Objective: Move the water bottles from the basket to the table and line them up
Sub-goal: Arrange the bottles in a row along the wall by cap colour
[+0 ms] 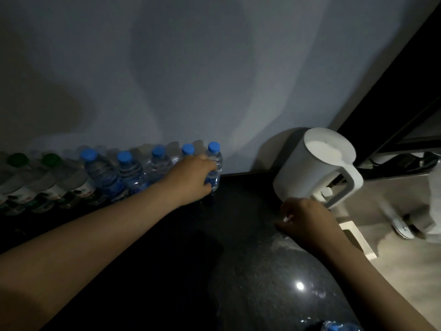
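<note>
A row of upright water bottles stands along the wall on the dark table (167, 259). Green-capped ones (51, 161) are at the left, and several blue-capped ones (125, 167) are to their right. My left hand (191, 180) grips the rightmost blue-capped bottle (214, 154), which stands at the row's right end. My right hand (307, 220) is near the table's right edge with its fingers curled downward; whether it holds anything is unclear. Another blue-capped bottle (338, 327) peeks in at the bottom edge. No basket is visible.
A white kettle (312, 168) stands at the table's back right corner, just beyond my right hand. A grey wall (214, 68) runs behind the bottles. Light floor (393, 259) lies to the right of the table, with a dark door frame (386, 103) above it.
</note>
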A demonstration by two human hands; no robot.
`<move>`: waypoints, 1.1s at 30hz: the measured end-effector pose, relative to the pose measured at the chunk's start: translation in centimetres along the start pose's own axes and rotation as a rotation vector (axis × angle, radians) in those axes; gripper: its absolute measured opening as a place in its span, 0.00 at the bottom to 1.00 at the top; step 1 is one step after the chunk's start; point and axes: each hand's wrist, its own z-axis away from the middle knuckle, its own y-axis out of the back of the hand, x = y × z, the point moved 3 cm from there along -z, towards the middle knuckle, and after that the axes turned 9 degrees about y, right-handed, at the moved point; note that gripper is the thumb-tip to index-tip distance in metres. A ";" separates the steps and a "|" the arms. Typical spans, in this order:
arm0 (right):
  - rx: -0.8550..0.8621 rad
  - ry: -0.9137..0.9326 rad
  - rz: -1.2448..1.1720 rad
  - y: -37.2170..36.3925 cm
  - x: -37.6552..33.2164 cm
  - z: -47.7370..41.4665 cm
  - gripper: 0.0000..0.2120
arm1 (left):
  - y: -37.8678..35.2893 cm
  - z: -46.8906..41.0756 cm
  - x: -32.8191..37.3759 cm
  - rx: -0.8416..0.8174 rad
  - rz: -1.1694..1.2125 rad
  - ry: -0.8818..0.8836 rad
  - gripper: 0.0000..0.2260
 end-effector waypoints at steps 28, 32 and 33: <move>0.058 -0.291 -0.148 -6.7 13.5 23.1 0.17 | -14.7 13.6 18.3 -0.445 0.017 -0.176 0.18; 0.062 -0.262 -0.139 -8.0 13.9 22.2 0.23 | -15.7 14.4 17.6 -0.532 0.033 -0.133 0.17; 0.045 -0.251 -0.132 -8.2 14.1 21.9 0.21 | -15.8 14.6 17.4 -0.545 0.036 -0.122 0.17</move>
